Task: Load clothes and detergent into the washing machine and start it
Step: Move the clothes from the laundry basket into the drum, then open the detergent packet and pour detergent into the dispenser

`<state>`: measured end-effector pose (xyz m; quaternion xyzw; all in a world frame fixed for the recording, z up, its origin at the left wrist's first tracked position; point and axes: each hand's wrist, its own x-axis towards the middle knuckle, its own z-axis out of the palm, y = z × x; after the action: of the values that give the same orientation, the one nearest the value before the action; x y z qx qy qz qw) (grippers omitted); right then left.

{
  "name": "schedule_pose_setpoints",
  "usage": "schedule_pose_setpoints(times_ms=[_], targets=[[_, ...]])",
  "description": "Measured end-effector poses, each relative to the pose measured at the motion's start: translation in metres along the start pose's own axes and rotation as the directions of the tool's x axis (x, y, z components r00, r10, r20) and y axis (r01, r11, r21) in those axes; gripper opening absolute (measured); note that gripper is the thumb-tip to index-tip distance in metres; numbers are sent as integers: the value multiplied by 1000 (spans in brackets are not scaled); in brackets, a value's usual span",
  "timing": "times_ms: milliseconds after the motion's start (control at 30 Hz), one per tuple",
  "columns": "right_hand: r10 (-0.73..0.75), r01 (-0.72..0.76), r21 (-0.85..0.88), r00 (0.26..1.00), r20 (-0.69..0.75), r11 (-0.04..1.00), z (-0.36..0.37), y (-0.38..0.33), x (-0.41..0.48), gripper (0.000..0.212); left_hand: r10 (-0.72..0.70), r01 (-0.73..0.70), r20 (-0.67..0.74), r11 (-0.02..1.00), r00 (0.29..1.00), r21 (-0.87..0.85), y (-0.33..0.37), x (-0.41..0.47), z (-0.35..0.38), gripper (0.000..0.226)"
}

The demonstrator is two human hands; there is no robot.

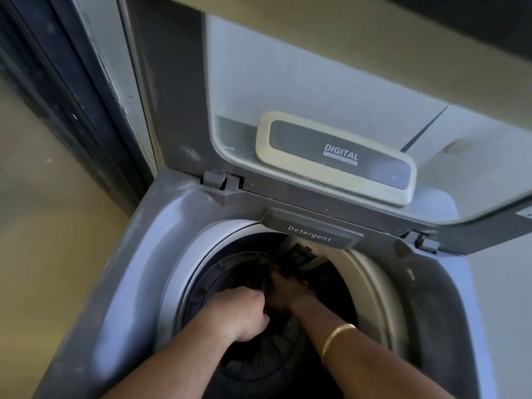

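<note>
Clothes-loading step: at lower centre, left hand (244, 315) and right hand (283, 292), both fisted on dark clothing (253, 279), are pressing into the drum (267, 358). Next, likely the detergent drawer (312, 230).

Right hand (283, 290) grip lost in drum (259, 361) shadow.

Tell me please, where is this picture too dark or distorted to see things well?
Head view: the drum interior is deep in shadow, so whatever the left hand and right hand grip is unclear; wide-angle bending curves the lid edges.
</note>
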<state>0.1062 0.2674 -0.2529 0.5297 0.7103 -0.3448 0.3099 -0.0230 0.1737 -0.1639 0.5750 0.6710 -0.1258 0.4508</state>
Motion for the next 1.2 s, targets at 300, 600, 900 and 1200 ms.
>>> schedule_pose_setpoints(times_ms=[300, 600, 900, 1200], targets=[[72, 146, 801, 989, -128, -580, -36, -15, -85, 23, 42, -73, -173, 982, 984, -175, 2, 7, -1, 23], [-64, 39, 562, 985, -162, -826, -51, -12, -97, 22, -235, -414, -445, 171, 864, -894, 20, 10, -15, 14], [-138, -75, 383, 981, -139, -921, -57, -1, -89, 24, -58, -219, -233, -609, 971, -762, 25, 18, -31, 17], [-122, -81, 293, 985, -122, -953, -67, -6, -88, 24, 32, -142, -240, -727, 970, -672, 25, 26, -29, 32]])
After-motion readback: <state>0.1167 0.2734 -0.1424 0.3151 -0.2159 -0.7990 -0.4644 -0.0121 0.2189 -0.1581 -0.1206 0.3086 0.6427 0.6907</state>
